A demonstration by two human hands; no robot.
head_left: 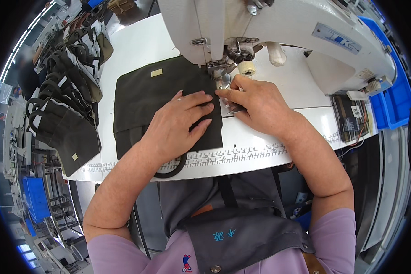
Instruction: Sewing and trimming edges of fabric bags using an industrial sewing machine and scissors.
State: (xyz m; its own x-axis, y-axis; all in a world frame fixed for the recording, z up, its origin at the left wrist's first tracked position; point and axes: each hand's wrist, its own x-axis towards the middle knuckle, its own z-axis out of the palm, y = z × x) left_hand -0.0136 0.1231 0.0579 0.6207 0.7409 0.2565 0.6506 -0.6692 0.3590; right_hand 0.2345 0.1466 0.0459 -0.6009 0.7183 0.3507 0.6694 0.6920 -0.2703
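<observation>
A dark olive fabric bag piece lies flat on the sewing machine's white table, with a small cream label near its far edge. A dark loop handle sticks out from its near side. My left hand rests on the fabric, fingers spread and holding nothing. At the right edge of the fabric my right hand pinches the border between fingers and thumb, just in front of the presser foot. The far right corner of the fabric passes beneath the sewing machine head.
Several dark handled bag pieces are piled at the table's left. A ruler strip runs along the front edge. To the right are a cream roller beside the needle area, a patterned dark packet and a blue bin.
</observation>
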